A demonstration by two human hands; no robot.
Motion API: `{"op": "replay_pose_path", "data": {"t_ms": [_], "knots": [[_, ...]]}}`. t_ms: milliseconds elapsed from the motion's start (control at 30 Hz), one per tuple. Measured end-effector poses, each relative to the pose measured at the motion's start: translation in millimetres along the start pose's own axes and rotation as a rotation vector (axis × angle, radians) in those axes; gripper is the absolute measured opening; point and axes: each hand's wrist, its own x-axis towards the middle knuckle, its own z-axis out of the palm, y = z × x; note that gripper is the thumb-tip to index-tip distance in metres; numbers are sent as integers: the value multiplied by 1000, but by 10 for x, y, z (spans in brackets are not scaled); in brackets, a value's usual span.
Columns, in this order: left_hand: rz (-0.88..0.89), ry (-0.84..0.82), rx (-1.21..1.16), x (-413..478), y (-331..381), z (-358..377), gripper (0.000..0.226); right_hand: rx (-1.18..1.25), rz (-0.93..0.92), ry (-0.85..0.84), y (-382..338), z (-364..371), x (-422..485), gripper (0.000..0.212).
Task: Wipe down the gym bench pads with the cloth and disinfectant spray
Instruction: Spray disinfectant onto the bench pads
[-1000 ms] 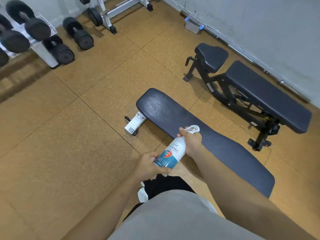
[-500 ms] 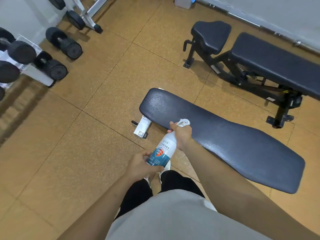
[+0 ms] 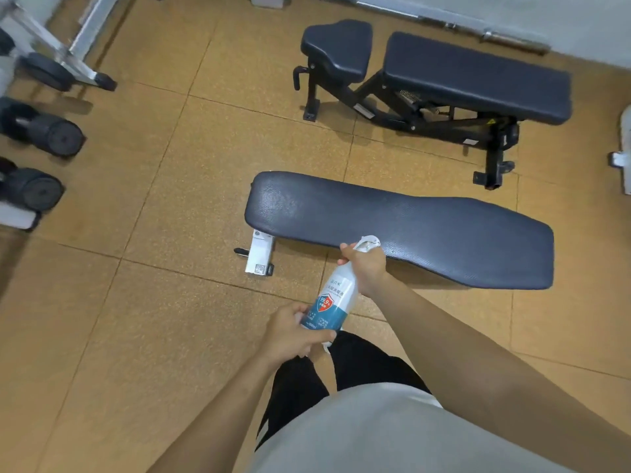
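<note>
1. The spray bottle (image 3: 333, 302) is at the bench's (image 3: 426, 230) near edge.
2. The left hand (image 3: 293, 336) grip holds its bottom, the right hand (image 3: 367, 268) grip its top.
3. A second bench (image 3: 478, 73) stands behind the bench; dumbbells (image 3: 51, 134) lie far left of it.

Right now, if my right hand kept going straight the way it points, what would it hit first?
Most likely the flat bench pad: your right hand, gripping the top of the spray bottle, points across the pad's near edge. Height is unclear from above, so it might pass over the pad.
</note>
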Motion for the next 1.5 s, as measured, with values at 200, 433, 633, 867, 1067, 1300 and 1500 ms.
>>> {"op": "replay_pose_path", "data": {"t_ms": [200,433,633,867,1067,1300,1500], "knots": [[52,-97,114,42,177,326,72,180,-11,129,44,-638,-34,26],[83,-157,260,147,594,1190,65,312,26,183,-33,-1728,154,26],[80,-193,319,238,897,2333,58,351,31,242,-169,-2896,448,24],[68,-268,370,265,1360,3584,56,403,69,224,-325,-4279,665,25],[110,-290,490,354,1690,4208,62,487,26,303,-440,-4967,743,27],[228,-322,669,493,1924,4627,59,577,46,352,-461,-5496,819,24],[250,-354,725,575,2069,4915,64,627,23,420,-493,-5839,751,26]]}}
